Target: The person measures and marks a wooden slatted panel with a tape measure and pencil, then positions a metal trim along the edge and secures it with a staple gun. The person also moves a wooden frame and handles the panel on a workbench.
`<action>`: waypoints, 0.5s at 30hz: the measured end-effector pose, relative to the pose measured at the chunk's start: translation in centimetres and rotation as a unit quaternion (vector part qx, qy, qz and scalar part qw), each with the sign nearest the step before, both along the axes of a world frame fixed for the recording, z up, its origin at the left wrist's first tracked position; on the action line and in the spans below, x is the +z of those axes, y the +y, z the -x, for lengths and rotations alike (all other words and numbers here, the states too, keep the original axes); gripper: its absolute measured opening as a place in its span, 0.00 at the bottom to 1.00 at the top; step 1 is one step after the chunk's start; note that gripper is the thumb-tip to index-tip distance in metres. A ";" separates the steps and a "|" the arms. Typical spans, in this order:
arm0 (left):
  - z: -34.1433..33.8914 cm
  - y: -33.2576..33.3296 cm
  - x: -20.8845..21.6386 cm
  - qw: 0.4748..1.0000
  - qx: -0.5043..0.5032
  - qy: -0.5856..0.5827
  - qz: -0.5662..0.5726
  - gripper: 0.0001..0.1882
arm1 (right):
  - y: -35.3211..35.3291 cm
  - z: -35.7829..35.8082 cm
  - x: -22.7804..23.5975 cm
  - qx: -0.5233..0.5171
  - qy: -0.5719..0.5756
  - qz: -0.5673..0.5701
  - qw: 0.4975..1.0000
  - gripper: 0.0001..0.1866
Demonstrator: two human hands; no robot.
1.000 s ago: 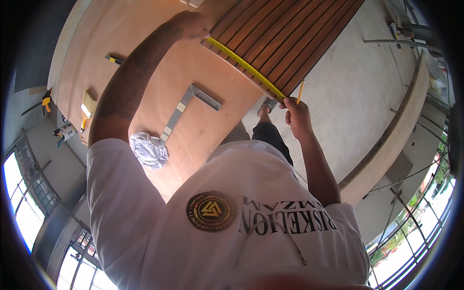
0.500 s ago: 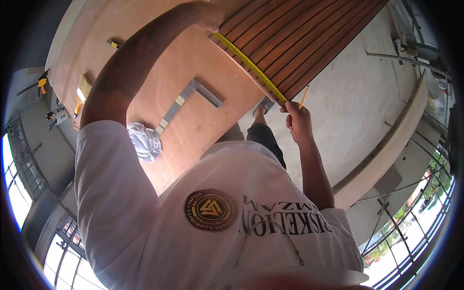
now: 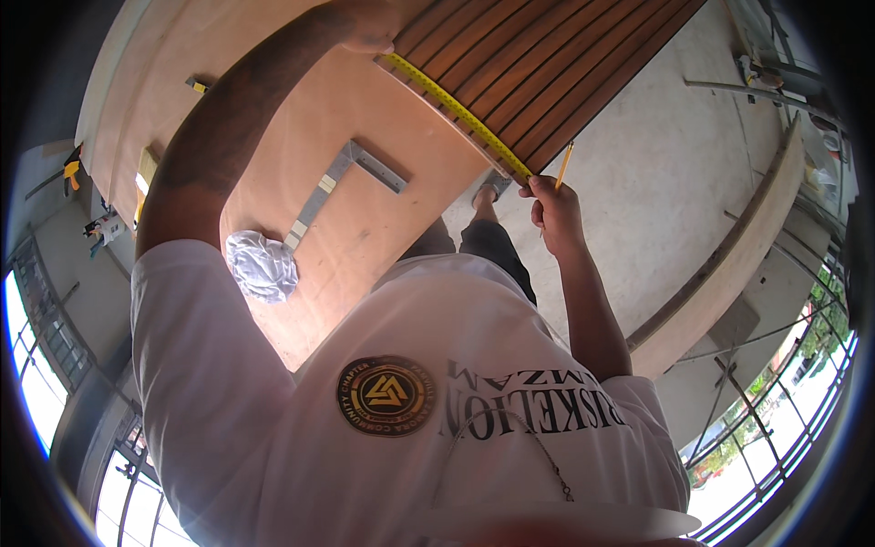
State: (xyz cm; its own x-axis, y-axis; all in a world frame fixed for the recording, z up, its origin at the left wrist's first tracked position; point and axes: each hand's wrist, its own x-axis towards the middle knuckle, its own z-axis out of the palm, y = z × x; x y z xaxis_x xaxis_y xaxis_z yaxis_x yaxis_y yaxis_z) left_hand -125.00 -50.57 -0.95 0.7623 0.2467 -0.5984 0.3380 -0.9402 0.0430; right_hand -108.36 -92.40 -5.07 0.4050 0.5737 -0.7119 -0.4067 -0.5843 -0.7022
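Observation:
A yellow tape measure (image 3: 460,115) is stretched along the end of a dark-striped brown wooden slat panel (image 3: 519,68). My left hand (image 3: 369,27), at the top, is closed on the tape's far left end; part of that hand is cut off by the picture's edge. The near right end of the tape is pinched in my right hand (image 3: 554,211), by the panel's right corner. A yellow pencil (image 3: 565,164) also sticks up from my right hand's fingers. I cannot make out the tape's case.
The panel rests on a pale plywood surface (image 3: 365,228). On the plywood lie a metal square (image 3: 319,191) and a crumpled whitish cloth or bag (image 3: 262,266). Clamps (image 3: 71,173) stand at its left. A curved wooden piece (image 3: 729,264) is at the right above the grey floor (image 3: 629,201).
The panel, tape and both hands appear slightly further left and higher in the picture, as the whole view has shifted. Both hands keep their hold on the tape.

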 end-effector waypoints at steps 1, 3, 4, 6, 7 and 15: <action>-0.3 0.1 0.0 1.000 -0.010 0.012 -0.006 0.15 | 0.1 0.1 0.0 -0.004 0.002 0.002 1.000 0.15; -0.7 0.1 0.0 0.999 -0.028 0.027 -0.019 0.18 | 0.1 0.2 0.1 -0.009 0.003 0.007 1.000 0.14; -0.9 0.1 0.0 0.999 -0.028 0.031 -0.024 0.18 | 0.1 0.2 0.1 -0.010 0.005 0.002 1.000 0.14; -1.0 -0.1 0.1 0.999 -0.031 0.032 -0.030 0.18 | 0.1 0.2 0.1 -0.010 0.001 0.005 1.000 0.14; -1.1 -0.2 0.1 0.999 -0.029 0.034 -0.031 0.18 | 0.1 0.2 0.0 -0.008 0.000 0.003 1.000 0.14; -1.1 -0.6 0.5 0.998 -0.028 0.032 -0.040 0.18 | 0.1 0.7 0.3 -0.040 0.015 0.008 0.999 0.15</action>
State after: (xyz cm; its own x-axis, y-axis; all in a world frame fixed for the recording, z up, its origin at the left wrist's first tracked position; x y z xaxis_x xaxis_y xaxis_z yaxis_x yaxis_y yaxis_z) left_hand -123.89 -51.14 -0.40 0.7364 0.2538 -0.6272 0.2849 -0.9571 -0.0528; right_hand -109.05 -92.29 -4.79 0.4269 0.5292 -0.7333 -0.4734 -0.5602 -0.6798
